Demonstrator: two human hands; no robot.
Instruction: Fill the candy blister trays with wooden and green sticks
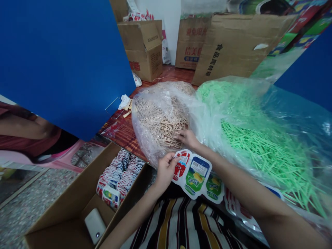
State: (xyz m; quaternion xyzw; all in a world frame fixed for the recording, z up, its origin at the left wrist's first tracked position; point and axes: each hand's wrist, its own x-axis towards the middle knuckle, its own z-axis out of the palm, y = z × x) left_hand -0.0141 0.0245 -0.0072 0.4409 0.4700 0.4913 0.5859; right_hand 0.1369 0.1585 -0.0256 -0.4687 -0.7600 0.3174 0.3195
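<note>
Printed strip: the strip of bottle-shaped packs (195,176), with red and green Sprite prints, lies above the person's lap, over the striped clothing (178,224).
Left hand: the left hand (166,171) pinches the strip's red end between thumb and fingers.
Right hand: the right hand (187,138) reaches into the pale sticks, fingers partly spread and fingertips at the pile; whether it grips one, I cannot tell.
Pale sticks: the loose heap of pale sticks (168,126) sits inside an open clear bag (146,149) on the reddish bench (123,133).
Green sticks: bright green sticks (259,152) fill clear plastic just beside the pale ones.
Open carton: left of the lap, the open carton (68,193) holds stacked printed packs (110,195) and a white device (95,224).
Back of bench: cardboard boxes (240,45) stand behind the bags.
Far left: a blue panel (67,62); below it, another person's arm (24,126) and a pink chair (70,157).
</note>
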